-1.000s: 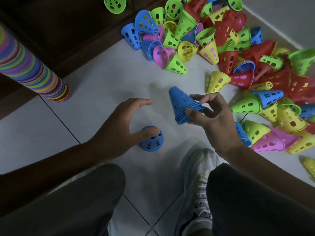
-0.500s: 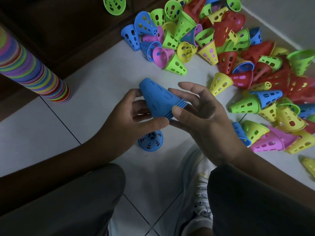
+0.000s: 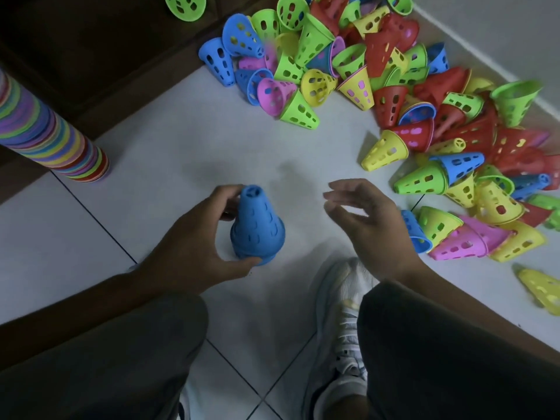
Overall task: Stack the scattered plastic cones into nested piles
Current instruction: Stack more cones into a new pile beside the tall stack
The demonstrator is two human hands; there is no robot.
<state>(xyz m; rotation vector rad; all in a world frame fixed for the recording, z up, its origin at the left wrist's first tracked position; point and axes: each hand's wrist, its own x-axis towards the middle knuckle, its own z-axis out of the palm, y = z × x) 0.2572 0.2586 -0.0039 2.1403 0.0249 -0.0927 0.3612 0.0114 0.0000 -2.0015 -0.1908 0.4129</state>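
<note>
The left hand [image 3: 194, 253] curls round a small blue stack [image 3: 256, 228] of nested cones, fingers behind the narrow top and the thumb hooked under the wide rim at the front; the stack stands narrow end up on the white tiled floor [image 3: 169, 140], though whether its base is fully down I cannot tell. The right hand [image 3: 366, 225] hovers just to the right of it, holding nothing, its fingers loosely spread and a little blurred.

Beyond the right hand lies the loose heap of cones [image 3: 409, 95] in red, green, yellow, blue and pink, tumbled on their sides across the upper right of the floor. The closest are a blue cone [image 3: 413, 234] just beside the right wrist and a yellow one [image 3: 439, 225] touching it. Far left, a tall multicoloured pile [image 3: 45, 128] of already nested cones leans out of view (a good share of the work looks done, yet plenty is left).

These cones look like thin perforated plastic: light, somewhat springy at the rim, unlikely to break. I judge the wide rim the best place to take one, pinched between thumb and fingers, since the holed walls give purchase and the smooth taper would slip. Nested ones may bind, so a stack is best held low down. A white shoe [image 3: 342, 298] sits below the hands.
</note>
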